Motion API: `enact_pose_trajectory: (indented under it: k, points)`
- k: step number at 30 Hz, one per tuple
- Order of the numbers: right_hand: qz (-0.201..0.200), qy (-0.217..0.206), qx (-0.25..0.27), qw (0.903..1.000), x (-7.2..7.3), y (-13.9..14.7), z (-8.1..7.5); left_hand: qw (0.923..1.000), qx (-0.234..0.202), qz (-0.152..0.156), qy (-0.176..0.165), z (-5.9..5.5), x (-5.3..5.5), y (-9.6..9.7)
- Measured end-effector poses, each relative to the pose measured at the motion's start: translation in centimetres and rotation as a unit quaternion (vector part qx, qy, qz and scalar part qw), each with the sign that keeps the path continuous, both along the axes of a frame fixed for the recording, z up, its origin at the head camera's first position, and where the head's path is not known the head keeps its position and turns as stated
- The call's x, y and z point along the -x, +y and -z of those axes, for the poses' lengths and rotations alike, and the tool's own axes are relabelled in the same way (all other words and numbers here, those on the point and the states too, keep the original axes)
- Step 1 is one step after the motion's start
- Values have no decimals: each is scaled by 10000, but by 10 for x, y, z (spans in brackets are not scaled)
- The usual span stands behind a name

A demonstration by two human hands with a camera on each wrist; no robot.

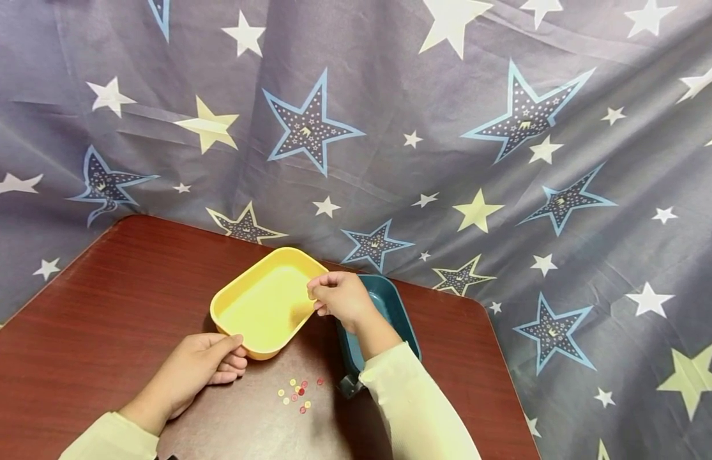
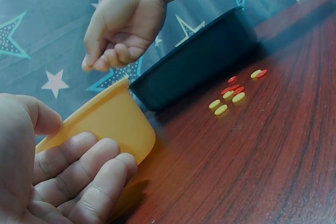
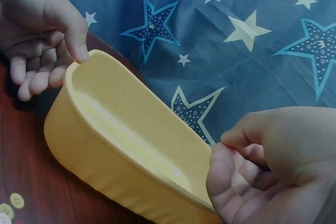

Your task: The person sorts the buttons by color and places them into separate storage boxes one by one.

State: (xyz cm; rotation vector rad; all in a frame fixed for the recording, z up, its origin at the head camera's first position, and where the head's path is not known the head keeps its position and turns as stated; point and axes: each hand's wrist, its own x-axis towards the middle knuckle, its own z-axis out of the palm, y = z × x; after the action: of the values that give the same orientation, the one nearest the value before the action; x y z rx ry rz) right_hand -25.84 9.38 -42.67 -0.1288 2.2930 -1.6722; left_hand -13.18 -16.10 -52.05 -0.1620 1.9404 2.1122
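A yellow rectangular tub (image 1: pixel 264 306) sits on the table, its inside facing up. My left hand (image 1: pixel 203 364) holds its near left rim, the thumb (image 3: pixel 76 38) on top and the fingers below. Over the right rim is my right hand (image 1: pixel 344 300), its fingers curled and thumb and forefinger tips together. No object shows between those fingertips in the right wrist view. In the left wrist view that hand (image 2: pixel 126 24) hovers above the rim, apart from it. Several small red and yellow buttons (image 1: pixel 301 391) lie loose on the table, in front of the tub.
A dark teal tub (image 1: pixel 398 306) stands to the right of the yellow one, partly behind my right forearm. The reddish-brown table (image 1: pixel 143 275) meets a grey curtain with stars (image 1: pixel 390 191) at its back edge.
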Motion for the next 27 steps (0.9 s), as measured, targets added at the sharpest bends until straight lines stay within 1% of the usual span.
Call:
enact_pose_trajectory:
  k: [2,5,12,15,21,27]
  points:
    - [-71,-56,28,10000,-4,5,-1,10000,22,-10,-14,1,0,0]
    - [-187,-13,-33,9998,-13,12,-3,10000,54,-18,-24,1,0,0]
    - [-492,302,-484,9972,-43,21,-17,10000,42,-3,32,0,0,1]
    - [-556,417,-648,9955,-55,22,-20,10000,44,-19,40,1,0,1]
    - [-599,583,-936,9921,-77,26,-17,10000,41,-12,23,1,-1,2]
    - [-800,648,-1178,9877,-97,30,-14,9999,76,-21,62,2,0,1]
